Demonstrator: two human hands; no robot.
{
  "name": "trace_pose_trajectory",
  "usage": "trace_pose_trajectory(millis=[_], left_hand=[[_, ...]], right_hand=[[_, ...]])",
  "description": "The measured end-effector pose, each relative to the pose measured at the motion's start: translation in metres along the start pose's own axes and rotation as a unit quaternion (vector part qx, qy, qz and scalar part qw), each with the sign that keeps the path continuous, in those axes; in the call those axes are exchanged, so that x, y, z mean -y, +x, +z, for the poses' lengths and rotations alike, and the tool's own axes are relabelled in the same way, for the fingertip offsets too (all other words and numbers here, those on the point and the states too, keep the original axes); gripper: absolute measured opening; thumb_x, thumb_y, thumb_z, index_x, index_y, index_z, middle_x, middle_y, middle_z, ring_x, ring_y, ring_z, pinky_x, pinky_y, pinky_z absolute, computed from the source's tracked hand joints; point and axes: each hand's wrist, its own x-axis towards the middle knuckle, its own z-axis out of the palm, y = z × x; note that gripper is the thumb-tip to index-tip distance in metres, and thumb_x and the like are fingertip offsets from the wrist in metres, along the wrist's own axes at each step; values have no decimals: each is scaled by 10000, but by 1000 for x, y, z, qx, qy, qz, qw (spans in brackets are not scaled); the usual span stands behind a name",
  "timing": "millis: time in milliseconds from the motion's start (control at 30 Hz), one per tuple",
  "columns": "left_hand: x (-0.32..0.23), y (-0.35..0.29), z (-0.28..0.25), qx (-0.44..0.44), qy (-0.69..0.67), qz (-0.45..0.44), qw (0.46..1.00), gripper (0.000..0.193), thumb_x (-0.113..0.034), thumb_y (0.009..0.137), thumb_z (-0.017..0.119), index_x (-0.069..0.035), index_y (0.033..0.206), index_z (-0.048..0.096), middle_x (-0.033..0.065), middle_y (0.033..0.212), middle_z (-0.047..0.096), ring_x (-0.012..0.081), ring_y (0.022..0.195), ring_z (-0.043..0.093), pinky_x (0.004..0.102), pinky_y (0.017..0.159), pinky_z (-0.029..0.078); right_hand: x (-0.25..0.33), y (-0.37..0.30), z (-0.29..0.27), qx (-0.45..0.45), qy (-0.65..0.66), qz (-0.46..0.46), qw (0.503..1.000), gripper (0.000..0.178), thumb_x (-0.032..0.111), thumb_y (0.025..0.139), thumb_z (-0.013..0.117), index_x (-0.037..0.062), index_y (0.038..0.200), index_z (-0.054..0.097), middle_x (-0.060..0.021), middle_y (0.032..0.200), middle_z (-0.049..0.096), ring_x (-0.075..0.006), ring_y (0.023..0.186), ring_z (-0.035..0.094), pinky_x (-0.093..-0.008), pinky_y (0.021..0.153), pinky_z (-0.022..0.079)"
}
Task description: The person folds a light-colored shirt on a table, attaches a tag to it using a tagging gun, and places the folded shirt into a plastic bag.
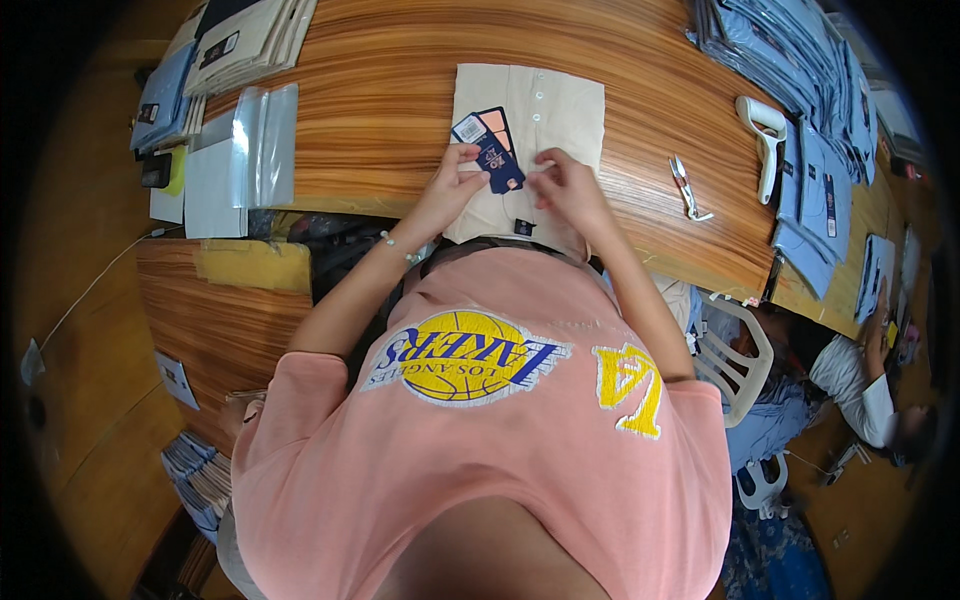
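A folded cream shirt (pixel 575 110) with a row of white buttons lies at the table edge in front of me. On it rest dark blue hang tags (pixel 499 166), fanned out with a card of orange-pink blocks (pixel 496 124) behind. My left hand (pixel 453 192) grips the left edge of the tags between thumb and fingers. Just right of the tags' lower end, my right hand (pixel 568 190) has its fingertips pinched together over the shirt. Whatever lies between them is too small to make out. A small dark label (pixel 523 227) shows near the shirt's lower edge.
Clear plastic sleeves (pixel 267 140) and stacked cream shirts (pixel 255 45) are at left. Thread snips (pixel 684 188), a white lint roller (pixel 766 145) and piles of blue shirts (pixel 775 55) lie at right. A white plastic chair (pixel 745 365) and another person's arm (pixel 873 355) appear lower right.
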Motion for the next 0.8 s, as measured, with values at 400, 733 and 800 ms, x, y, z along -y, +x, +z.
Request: trace_pose_trajectory(millis=[400, 733, 800], left_hand=[[10, 13, 2, 33, -13, 57, 998, 270, -102, 893, 551, -37, 1146, 486, 50, 1116, 533, 119, 1017, 505, 267, 923, 396], [15, 12, -36, -66, 117, 119, 984, 243, -70, 861, 614, -27, 1076, 511, 28, 987, 535, 88, 860, 513, 227, 791, 451], [32, 9, -46, -86, 111, 124, 982, 253, -71, 847, 635, -26, 1062, 509, 25, 953, 527, 77, 829, 497, 213, 745, 450]], right_hand=[[-21, 32, 24, -40, -32, -7, 999, 147, 124, 749, 659, 16, 835, 610, -85, 626, 605, -159, 562, 559, -289, 538, 426], [-29, -3, 2, -197, 109, -80, 971, 438, -66, 734, 549, 6, 1156, 455, -45, 736, 558, -102, 628, 553, -243, 567, 452], [-24, -13, -5, -244, 158, -67, 955, 462, -77, 768, 512, -1, 1220, 455, -32, 762, 553, -72, 633, 532, -206, 565, 439]])
